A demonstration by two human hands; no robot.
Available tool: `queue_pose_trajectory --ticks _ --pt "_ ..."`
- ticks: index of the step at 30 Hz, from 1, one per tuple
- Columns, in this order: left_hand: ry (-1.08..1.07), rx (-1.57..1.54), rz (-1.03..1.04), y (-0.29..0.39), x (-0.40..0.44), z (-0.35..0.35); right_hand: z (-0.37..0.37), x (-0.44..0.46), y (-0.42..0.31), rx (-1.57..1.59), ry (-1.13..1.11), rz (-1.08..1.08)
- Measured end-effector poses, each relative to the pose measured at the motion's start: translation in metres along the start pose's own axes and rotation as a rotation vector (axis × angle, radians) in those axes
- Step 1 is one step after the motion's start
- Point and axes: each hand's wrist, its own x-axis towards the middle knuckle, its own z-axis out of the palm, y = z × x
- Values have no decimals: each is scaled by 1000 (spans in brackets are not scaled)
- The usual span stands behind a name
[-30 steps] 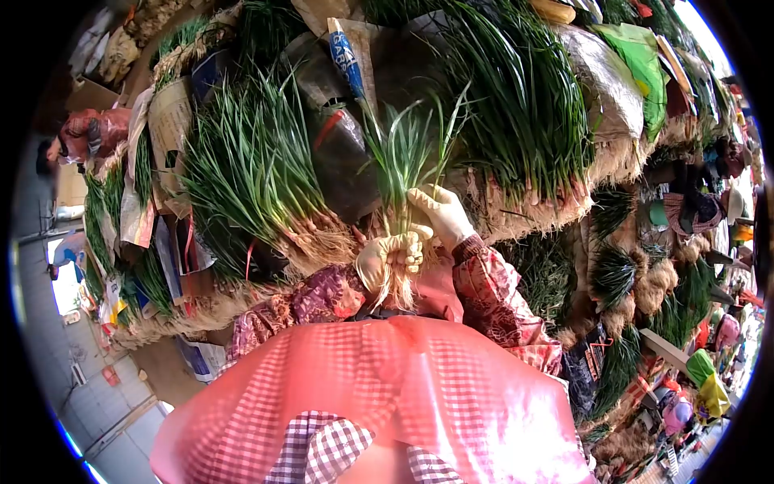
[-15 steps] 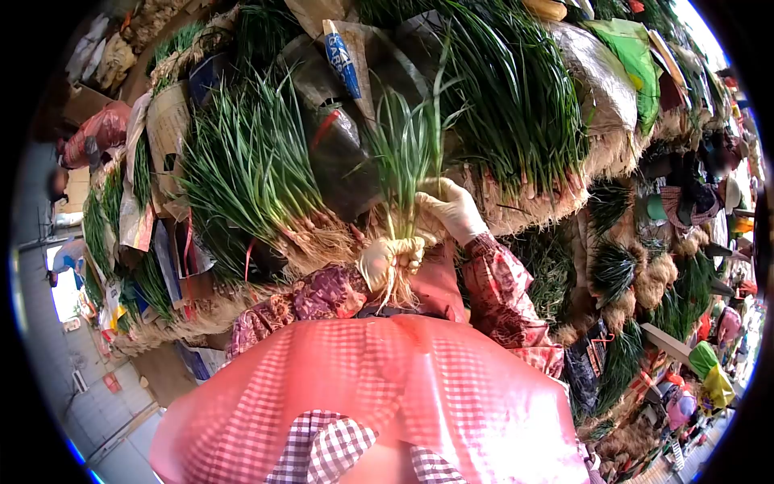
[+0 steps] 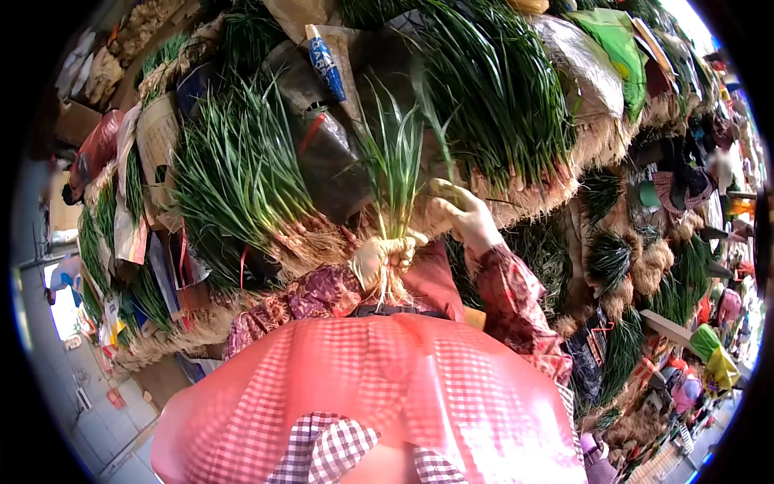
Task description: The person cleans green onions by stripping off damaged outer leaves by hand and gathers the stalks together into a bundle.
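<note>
My left hand [image 3: 384, 260], in a pale glove, is closed round the base of a small upright bunch of green onions [image 3: 395, 173]. Stringy roots hang below that fist. Just to the right, my gloved right hand [image 3: 469, 219] is raised beside the bunch with thumb and fingers drawn close together. A long green onion stalk [image 3: 443, 141] rises from its fingertips, apart from the bunch; the grip itself is partly hidden. Left of the bunch lies a large heap of green onions [image 3: 242, 173], roots toward me. Another thick pile [image 3: 504, 105] lies behind the right hand.
A dark plastic sheet [image 3: 329, 165] and a blue-and-white packet [image 3: 325, 63] lie between the piles. A pink checked apron [image 3: 355, 379] spreads across my lap. More bundles [image 3: 610, 264] stand to the right, with people farther off.
My right hand has moved right and slightly down, away from the bunch, with a stalk at its fingers. My left hand keeps its hold. The view has shifted slightly.
</note>
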Motion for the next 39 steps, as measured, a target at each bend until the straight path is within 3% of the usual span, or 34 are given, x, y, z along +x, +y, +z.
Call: queue_pose_trajectory --ticks 2,3,6,7,10,11,15,18,20,22,24,26,28,30,32,33,34,35,37,39 --pt "94 53 -112 3 -1 3 7 31 20 170 -116 23" --pt "70 69 -64 5 -3 7 16 31 16 316 -155 15" --pt "87 79 -48 2 0 0 26 34 13 148 -114 -27" --pt "105 72 -67 -3 5 -8 24 41 24 46 -75 -134" --pt "104 59 -75 -8 11 -17 10 52 39 5 -7 -126" --pt "96 54 -68 -10 12 -18 8 43 27 29 9 20" --pt "72 30 -39 -11 11 -24 18 13 1 130 -105 132" --pt "65 8 -87 0 3 -15 32 5 13 114 -226 24" --pt "34 58 -38 7 3 -9 21 4 4 -275 7 -11" --pt "6 106 8 9 1 -6 -3 25 36 -690 258 -453" --pt "-53 82 2 12 -1 -8 -26 26 50 -910 447 -572" --pt "-81 23 -28 13 -2 -11 -49 10 63 -972 518 -443" --pt "-143 -136 13 9 0 -19 -76 -15 114 -1097 390 -309" --pt "-98 -107 97 23 -16 -4 -104 -57 139 -1332 -4 101" --pt "-110 -104 178 25 -14 -10 -139 -79 156 -1427 -228 110" --pt "-49 -284 184 18 -8 -8 -139 -71 150 -1371 -84 195" --pt "-20 -254 193 17 -5 -9 -135 -55 144 -1505 190 -38" --pt "-38 -265 169 17 -2 -9 -143 -33 139 -1144 379 -224" --pt "-134 -266 150 13 8 -15 -133 1 86 -1196 712 -492" --pt "-179 -263 115 9 16 -16 -139 47 67 -1042 818 -479"
